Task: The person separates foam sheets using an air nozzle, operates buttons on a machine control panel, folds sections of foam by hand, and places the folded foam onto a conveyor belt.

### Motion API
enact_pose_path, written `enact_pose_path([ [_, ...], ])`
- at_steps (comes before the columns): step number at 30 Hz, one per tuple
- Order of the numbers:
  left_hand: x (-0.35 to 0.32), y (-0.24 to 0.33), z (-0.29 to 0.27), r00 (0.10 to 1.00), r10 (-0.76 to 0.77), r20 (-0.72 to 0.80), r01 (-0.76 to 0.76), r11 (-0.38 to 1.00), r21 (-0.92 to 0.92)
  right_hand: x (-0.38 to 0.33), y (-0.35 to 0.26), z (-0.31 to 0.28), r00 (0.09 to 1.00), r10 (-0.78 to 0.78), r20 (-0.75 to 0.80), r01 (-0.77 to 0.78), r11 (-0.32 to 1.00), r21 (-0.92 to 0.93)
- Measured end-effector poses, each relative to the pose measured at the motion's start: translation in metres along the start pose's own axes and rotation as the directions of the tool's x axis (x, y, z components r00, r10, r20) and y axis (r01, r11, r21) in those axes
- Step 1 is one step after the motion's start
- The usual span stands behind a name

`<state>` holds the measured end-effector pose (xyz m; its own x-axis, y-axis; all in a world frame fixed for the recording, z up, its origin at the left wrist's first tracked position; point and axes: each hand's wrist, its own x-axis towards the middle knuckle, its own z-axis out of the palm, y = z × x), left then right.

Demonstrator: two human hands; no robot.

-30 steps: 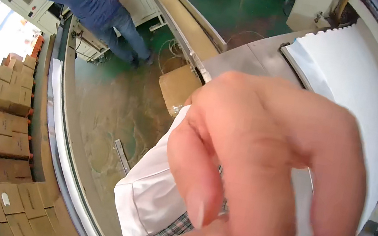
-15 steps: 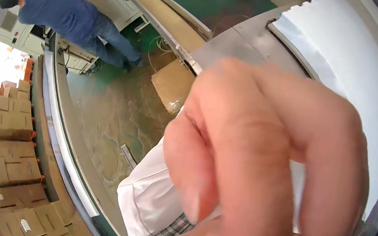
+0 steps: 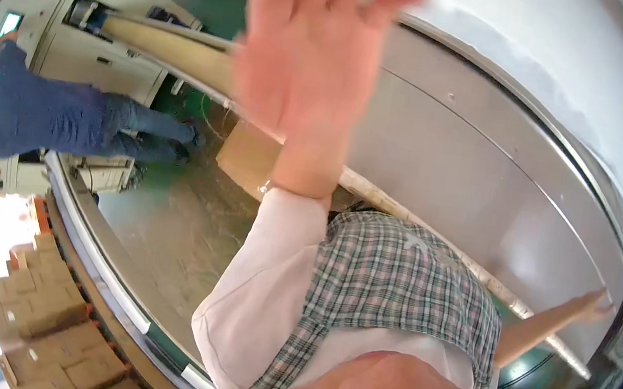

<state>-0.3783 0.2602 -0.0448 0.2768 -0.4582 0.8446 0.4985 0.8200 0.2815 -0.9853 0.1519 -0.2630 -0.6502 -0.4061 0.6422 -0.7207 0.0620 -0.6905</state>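
My left hand [image 3: 314, 48] is raised in the upper middle, palm showing, in front of the grey metal table [image 3: 452, 127]. Motion blurs it and the top edge cuts across its fingers. They look loosely apart, and I see nothing held. A white sleeve [image 3: 256, 284] covers that arm. Far to the right, my right hand [image 3: 591, 306] lies at the table's end with its fingers stretched out and nothing visible in them. White sheet material [image 3: 547, 44] spreads along the table's far side. A checked apron [image 3: 403, 282] covers my front.
A person [image 3: 56, 109] in blue stands at pale machine cabinets [image 3: 125, 59] on the left. A tan-topped conveyor [image 3: 171, 50] runs from there toward the table. A flattened cardboard piece [image 3: 244, 155] lies on the floor below. Stacked cartons [image 3: 57, 309] fill the lower left.
A hand with curled fingers was very close to the camera; now my left hand is farther off and higher. My right hand and apron have come into view. The whole view has turned.
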Motion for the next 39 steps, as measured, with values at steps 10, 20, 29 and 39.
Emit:
enact_pose_path([
  [10,-0.173,-0.09,-0.335,0.816,-0.23,-0.53,0.218,-0.727,0.651,-0.059,0.16,0.027,0.781,0.58,0.234,-0.163,0.55,-0.819],
  [20,-0.122,-0.145,-0.375,0.745,-0.198,-0.637,0.463,-0.533,0.708,-0.067,0.198,0.005,0.664,0.543,0.514,0.085,0.628,-0.773],
  [29,-0.044,-0.205,-0.418,0.813,-0.093,-0.575,0.581,0.078,0.81,-0.086,0.146,-0.105,0.626,0.645,0.438,0.17,0.436,-0.884],
  [39,-0.033,-0.251,-0.373,0.74,-0.146,-0.656,0.667,0.281,0.69,-0.067,0.168,-0.187,0.753,0.568,0.333,0.154,0.339,-0.928],
])
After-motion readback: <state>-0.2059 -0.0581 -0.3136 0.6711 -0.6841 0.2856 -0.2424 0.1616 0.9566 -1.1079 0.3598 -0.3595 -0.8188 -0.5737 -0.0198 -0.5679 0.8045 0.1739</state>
